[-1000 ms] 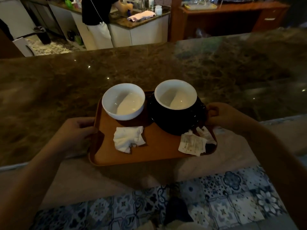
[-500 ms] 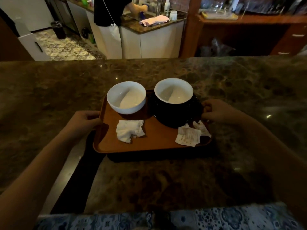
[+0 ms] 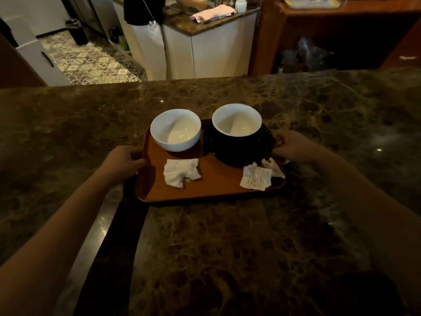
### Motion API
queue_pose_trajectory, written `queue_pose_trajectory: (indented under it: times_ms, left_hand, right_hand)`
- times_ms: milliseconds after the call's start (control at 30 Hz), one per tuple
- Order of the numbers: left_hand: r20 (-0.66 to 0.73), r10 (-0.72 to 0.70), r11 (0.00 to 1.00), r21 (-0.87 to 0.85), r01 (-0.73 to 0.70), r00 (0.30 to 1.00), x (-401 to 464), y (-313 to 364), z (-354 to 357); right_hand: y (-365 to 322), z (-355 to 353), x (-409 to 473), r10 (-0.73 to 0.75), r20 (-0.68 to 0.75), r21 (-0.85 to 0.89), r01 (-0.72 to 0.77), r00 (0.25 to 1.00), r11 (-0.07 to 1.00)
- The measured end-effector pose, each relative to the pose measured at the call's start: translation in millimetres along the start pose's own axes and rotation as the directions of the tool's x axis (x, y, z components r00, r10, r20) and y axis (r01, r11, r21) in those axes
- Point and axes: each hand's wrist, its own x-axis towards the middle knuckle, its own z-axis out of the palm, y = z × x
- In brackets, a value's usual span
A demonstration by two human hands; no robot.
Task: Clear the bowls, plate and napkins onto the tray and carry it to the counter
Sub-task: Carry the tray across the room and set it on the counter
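The tray (image 3: 218,185) is gripped at its sides by both hands, left hand (image 3: 124,161) and right hand (image 3: 290,145). It is set on the table (image 3: 227,247), loaded with two bowls.

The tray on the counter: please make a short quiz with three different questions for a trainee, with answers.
1. True or false: the tray rests on the marble counter.
2. Which bowl sits on the dark plate? A) left bowl B) right bowl
3. Fill in: the crumpled napkin lies in front of the ____ bowl.

Key: 1 true. 2 B. 3 left. The left hand and the right hand each grip one side edge of the tray.
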Motion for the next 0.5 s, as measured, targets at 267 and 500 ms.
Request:
queue_pose_trajectory:
  times_ms: [267,500]
  left_hand:
    - [-0.082,0.036,0.983,0.182,-0.020,0.996,3,0,6]
    - [-0.034,0.002,1.000,0.007,-0.002,0.999,-18,-9,2]
  right_hand:
    - [-1,3,-2,-0.045,-0.075,-0.158,0.033,0.996,0.987]
    - [4,7,-28,-0.018,-0.061,0.001,0.018,0.998,1.000]
